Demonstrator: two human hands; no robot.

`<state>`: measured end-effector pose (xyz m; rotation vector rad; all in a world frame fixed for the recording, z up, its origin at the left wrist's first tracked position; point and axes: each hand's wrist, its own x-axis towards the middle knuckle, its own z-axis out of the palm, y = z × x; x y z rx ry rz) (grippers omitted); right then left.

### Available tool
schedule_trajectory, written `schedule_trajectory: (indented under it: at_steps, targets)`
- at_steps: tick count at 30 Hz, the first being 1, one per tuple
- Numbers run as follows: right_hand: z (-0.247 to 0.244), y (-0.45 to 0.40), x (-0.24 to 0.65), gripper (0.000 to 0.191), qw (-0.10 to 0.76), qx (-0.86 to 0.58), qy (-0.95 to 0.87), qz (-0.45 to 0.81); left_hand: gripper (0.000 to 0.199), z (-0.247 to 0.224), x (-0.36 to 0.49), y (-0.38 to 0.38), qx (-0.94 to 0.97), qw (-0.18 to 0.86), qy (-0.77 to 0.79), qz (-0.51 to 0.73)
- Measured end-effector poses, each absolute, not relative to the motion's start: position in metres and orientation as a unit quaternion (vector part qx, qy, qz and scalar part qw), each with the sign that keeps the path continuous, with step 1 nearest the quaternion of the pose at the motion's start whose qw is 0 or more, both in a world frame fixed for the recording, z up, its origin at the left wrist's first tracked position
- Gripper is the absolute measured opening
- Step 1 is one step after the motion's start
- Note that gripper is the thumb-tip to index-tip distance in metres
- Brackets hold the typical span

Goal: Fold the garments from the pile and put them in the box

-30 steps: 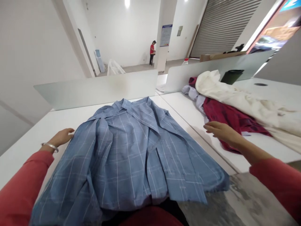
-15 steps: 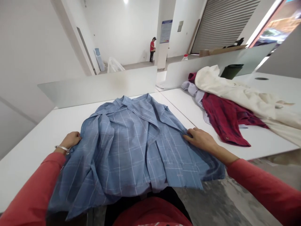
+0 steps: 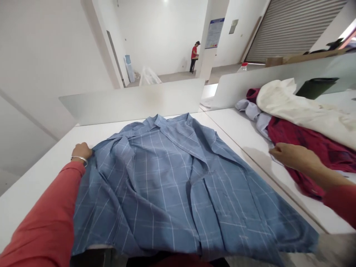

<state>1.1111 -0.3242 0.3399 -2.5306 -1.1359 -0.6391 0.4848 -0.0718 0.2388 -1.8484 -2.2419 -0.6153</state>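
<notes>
A blue shirt with a white check (image 3: 167, 178) lies spread over the white table, its collar toward the glass panel and its lower edge hanging at the near side. At the shirt's left edge my left hand (image 3: 82, 151) is closed on the cloth, a silver bracelet on its wrist. My right hand (image 3: 294, 157) is off the shirt, to its right, raised over the table beside the red checked garment. Its fingers look curled, and nothing is visible in them.
On the right a cream garment (image 3: 311, 107) lies over a dark red checked one (image 3: 289, 135) and a pale lilac one (image 3: 250, 109). Behind stand a frosted panel (image 3: 133, 102) and a dark green container (image 3: 317, 87). A person in red (image 3: 194, 55) stands far back.
My right hand has let go of the shirt's right side and moved right. The shirt's right side has spread further out. My left hand still holds the left edge. The view has shifted left.
</notes>
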Motion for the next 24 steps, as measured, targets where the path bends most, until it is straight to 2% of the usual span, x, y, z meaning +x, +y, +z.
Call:
schedule_trajectory:
  at_steps: [3,6,8,11,15,18,21,24]
  targets:
    - [0.34,-0.304,1.078,0.028,0.125,-0.861,-0.454,-0.191,0.037,0.251,0.518,-0.066,-0.659,0.142,-0.695,-0.249]
    - [0.333,-0.273,1.035,0.041,0.138,-0.814,-0.536,-0.176,0.035,0.269,0.573,-0.071,-0.757,0.216,-0.528,-0.319]
    - [0.332,-0.252,1.017,0.033,0.1,-0.794,-0.574,-0.172,0.035,0.278,0.613,-0.077,-0.819,0.244,-0.402,-0.33]
    - [0.346,-0.232,1.014,0.021,0.067,-0.785,-0.59,-0.178,0.036,0.281,0.665,-0.083,-0.881,0.25,-0.29,-0.277]
    - [0.382,-0.233,1.037,0.029,0.117,-0.804,-0.553,-0.184,0.036,0.271,0.703,-0.073,-0.907,0.213,-0.281,-0.232]
    - [0.383,-0.242,1.047,0.037,0.131,-0.811,-0.556,-0.13,0.037,0.266,0.715,-0.061,-0.91,0.181,-0.308,-0.211]
    - [0.352,-0.245,1.041,0.036,0.037,-0.788,-0.603,-0.119,0.04,0.267,0.722,-0.053,-0.909,0.169,-0.327,-0.196]
    - [0.325,-0.242,1.031,0.022,-0.03,-0.764,-0.622,-0.17,0.044,0.269,0.727,-0.049,-0.906,0.163,-0.34,-0.193]
